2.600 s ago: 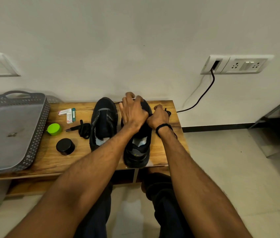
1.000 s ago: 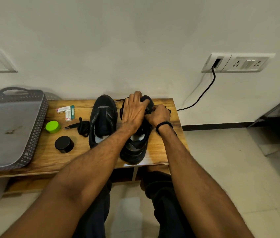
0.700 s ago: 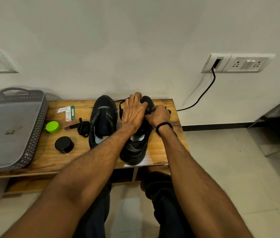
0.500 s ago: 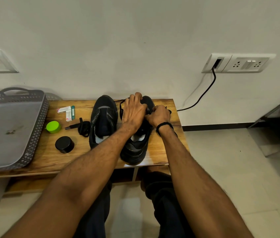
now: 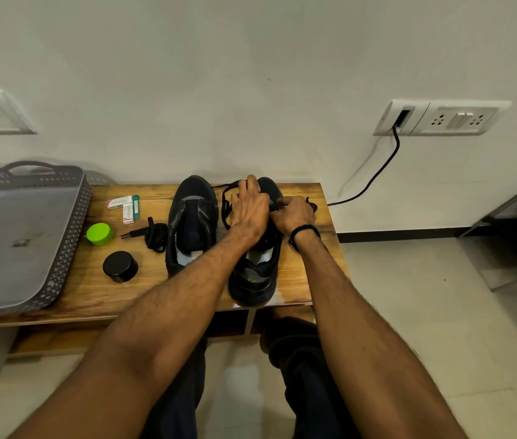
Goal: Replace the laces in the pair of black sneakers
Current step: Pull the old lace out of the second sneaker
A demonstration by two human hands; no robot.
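The left hand (image 5: 249,213) grips the black sneaker (image 5: 255,280). The right hand (image 5: 293,213) pinches its lace (image 5: 224,205). Fingertips are hidden.

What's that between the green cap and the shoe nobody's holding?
A coiled black shoelace, lying on the wooden bench, shown in the head view.

Table (image 5: 98,289) against the wall. Tray (image 5: 73,236) at its left end. Left sneaker (image 5: 192,223) and right sneaker (image 5: 255,280) stand side by side, toes to the wall. Between tray and left sneaker lie boxes (image 5: 124,205) at the rear, then capped jar (image 5: 100,234) and coiled lace (image 5: 155,237), with the round tin (image 5: 120,266) in front. Left hand (image 5: 249,210) and right hand (image 5: 293,213) are on the right sneaker's forepart.
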